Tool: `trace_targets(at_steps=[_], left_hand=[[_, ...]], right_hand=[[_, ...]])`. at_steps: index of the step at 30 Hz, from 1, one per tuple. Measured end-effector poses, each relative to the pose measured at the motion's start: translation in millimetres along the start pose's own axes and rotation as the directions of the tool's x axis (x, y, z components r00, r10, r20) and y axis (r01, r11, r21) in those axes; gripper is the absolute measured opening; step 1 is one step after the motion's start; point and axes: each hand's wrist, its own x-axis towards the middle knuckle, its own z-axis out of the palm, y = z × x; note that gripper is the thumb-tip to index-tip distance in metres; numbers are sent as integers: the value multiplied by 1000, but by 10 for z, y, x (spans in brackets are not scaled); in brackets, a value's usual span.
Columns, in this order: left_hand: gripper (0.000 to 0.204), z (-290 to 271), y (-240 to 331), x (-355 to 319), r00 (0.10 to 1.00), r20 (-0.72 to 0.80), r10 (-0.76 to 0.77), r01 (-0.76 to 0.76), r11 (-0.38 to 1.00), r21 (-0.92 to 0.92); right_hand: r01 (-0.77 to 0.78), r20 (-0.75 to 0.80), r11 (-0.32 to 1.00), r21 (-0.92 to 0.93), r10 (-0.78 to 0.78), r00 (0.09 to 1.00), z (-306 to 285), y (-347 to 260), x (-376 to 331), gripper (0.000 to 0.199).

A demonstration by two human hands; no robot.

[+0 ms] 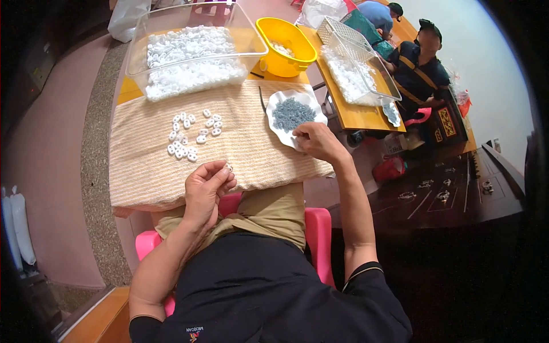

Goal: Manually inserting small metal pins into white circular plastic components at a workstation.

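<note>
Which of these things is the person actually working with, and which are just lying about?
In use: left hand holding a small white piece; right hand at the plate of grey bits; loose white pieces; cloth.

Lying about: clear tub, yellow bowl, white basket.

Black short-sleeved shirt (269,291) with light-trimmed cuffs, khaki trousers (269,211), bare forearms.

Worktop (143,177): directly in front of the seated person.
Loose pieces (191,134): on the worktop, left of centre.
Dish (273,123): at the worktop's right edge.
Clear tub (194,51): behind the loose pieces.
Bowl (286,46): right of the tub.
Basket (357,63): on a second table further right.
Left hand (206,188): at the near edge.
Right hand (317,140): touching the dish.
</note>
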Motion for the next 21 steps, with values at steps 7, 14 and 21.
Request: trace_targets(at_steps=[7, 14, 21], left_hand=[[15, 1, -15, 5, 1000, 6, -1, 1, 1000, 8], [15, -1, -15, -10, 1000, -1, 1, -1, 1000, 16], [16, 10, -9, 1, 1000, -22, -10, 10, 1000, 22]], right_hand=[[-119, -40, 978, 171, 128, 991, 30, 82, -92, 16], [-94, -184, 931, 354, 168, 968, 152, 184, -133, 10], [-26, -226, 751, 659, 231, 946, 262, -62, -159, 10]])
